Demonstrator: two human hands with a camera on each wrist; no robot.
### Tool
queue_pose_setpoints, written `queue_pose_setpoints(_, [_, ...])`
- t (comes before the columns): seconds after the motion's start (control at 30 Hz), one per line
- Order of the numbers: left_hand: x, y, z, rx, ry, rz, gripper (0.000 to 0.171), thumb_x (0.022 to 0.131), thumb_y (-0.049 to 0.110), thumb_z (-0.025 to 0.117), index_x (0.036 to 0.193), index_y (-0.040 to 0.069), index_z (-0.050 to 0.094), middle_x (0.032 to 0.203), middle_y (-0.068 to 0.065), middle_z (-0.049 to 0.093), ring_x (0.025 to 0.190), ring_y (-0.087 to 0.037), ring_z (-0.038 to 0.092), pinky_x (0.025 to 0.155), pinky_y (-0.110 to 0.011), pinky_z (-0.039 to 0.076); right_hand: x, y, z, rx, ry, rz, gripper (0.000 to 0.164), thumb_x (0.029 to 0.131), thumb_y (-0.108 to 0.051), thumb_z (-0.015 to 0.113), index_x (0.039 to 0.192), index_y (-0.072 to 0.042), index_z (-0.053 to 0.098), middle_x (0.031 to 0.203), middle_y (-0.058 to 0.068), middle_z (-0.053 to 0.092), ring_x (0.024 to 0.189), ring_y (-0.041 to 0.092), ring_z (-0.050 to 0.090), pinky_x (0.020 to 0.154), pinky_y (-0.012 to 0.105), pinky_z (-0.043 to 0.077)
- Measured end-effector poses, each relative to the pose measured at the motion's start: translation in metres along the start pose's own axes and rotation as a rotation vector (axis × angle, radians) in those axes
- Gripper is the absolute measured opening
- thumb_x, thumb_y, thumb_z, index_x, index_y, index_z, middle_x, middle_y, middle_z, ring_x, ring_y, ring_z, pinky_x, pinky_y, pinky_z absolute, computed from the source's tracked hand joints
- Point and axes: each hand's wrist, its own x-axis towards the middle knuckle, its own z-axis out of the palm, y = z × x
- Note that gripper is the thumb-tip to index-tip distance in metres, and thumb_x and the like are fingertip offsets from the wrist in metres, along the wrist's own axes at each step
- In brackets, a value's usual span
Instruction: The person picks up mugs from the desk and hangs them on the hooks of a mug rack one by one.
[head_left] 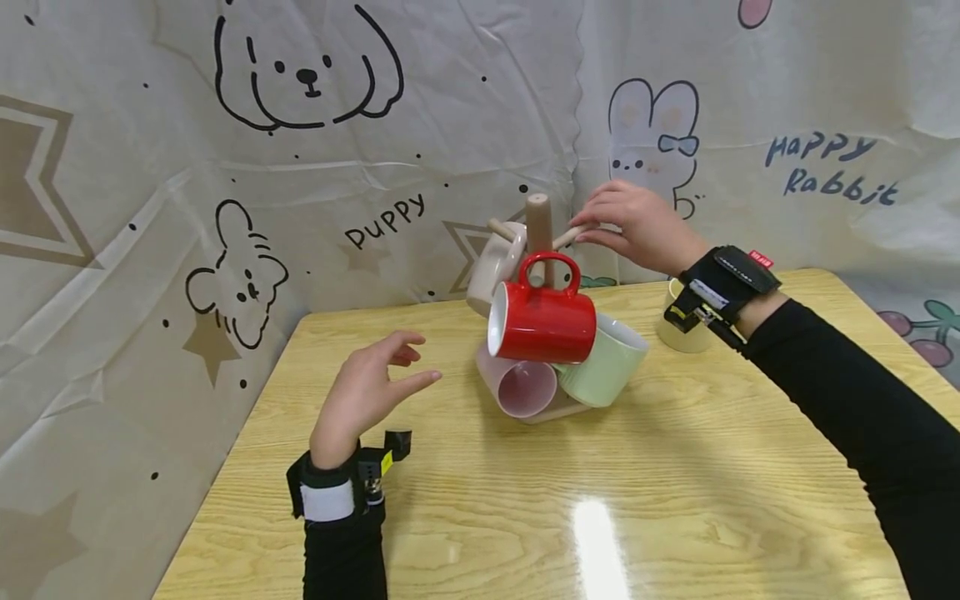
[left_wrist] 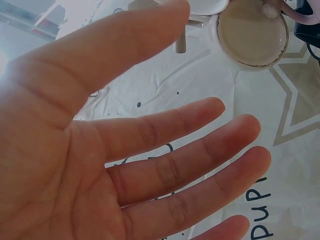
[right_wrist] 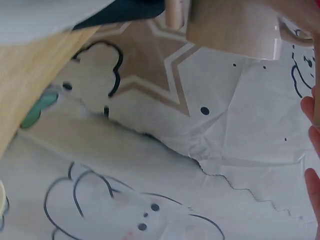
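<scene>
A wooden mug tree (head_left: 537,221) stands on the table with mugs hung on its pegs. My right hand (head_left: 637,221) pinches an upper right peg (head_left: 570,237) between thumb and fingers. On the front peg hangs a red mug (head_left: 551,325), its mouth facing left. Behind it, at the left, is a beige mug (head_left: 487,275), also visible in the left wrist view (left_wrist: 252,35). Lower down are a pink mug (head_left: 517,383) and a pale green mug (head_left: 611,362). Left of the rack, my left hand (head_left: 367,387) is held in the air, fingers loosely extended, touching nothing.
A pale yellow mug (head_left: 684,329) stands on the wooden table (head_left: 465,508) at the right, partly hidden by my right wrist. A printed cloth (head_left: 337,167) with cartoon animals hangs right behind the table. Light glares off the table's front.
</scene>
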Motion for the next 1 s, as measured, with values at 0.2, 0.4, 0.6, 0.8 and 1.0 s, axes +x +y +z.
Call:
queue_pose_setpoints(0.2, [0.001,0.001,0.0,0.011,-0.007,-0.005,0.049,0.082,0.036,0.068,0.12,0.009,0.055,0.106,-0.011,0.066,0.1,-0.028,0.062,0.084,-0.045,0.048,0.005,-0.004,-0.001,-0.171,-0.024,-0.131,0.019,0.079,-0.014,0.071,0.093,-0.001,0.068,0.083,0.012,0.064,0.081,0.025,0.054,0.072,0.036,0.047])
queue_pose_setpoints(0.4, [-0.001,0.002,0.001,0.013,0.008,-0.003,0.048,0.081,0.036,0.068,0.119,0.009,0.056,0.105,-0.01,0.066,0.099,-0.027,0.063,0.083,-0.044,0.048,0.006,-0.01,0.002,-0.275,-0.037,-0.139,0.018,0.081,-0.015,0.069,0.09,0.0,0.068,0.079,0.012,0.063,0.079,0.026,0.051,0.07,0.036,0.045])
queue_pose_setpoints(0.6, [0.0,0.003,0.002,0.02,0.012,-0.002,0.049,0.081,0.037,0.068,0.12,0.009,0.056,0.104,-0.01,0.067,0.098,-0.027,0.063,0.082,-0.044,0.049,0.004,-0.021,0.0,-0.319,-0.032,-0.071,0.018,0.081,-0.015,0.068,0.09,0.001,0.068,0.079,0.014,0.062,0.08,0.027,0.05,0.07,0.036,0.045])
queue_pose_setpoints(0.8, [0.0,0.003,0.003,0.016,0.014,-0.003,0.048,0.081,0.034,0.069,0.119,0.007,0.056,0.104,-0.011,0.067,0.098,-0.028,0.063,0.082,-0.045,0.049,-0.003,-0.026,-0.001,-0.381,0.003,-0.053,0.022,0.082,-0.018,0.068,0.09,0.003,0.067,0.076,0.015,0.061,0.078,0.027,0.048,0.066,0.033,0.043])
queue_pose_setpoints(1.0, [-0.001,0.005,0.004,0.009,0.008,-0.015,0.049,0.081,0.035,0.069,0.119,0.007,0.056,0.105,-0.011,0.067,0.098,-0.028,0.063,0.082,-0.044,0.05,-0.01,-0.036,-0.001,-0.458,0.039,0.013,0.025,0.085,-0.02,0.065,0.085,0.005,0.068,0.068,0.015,0.056,0.071,0.026,0.042,0.061,0.032,0.034])
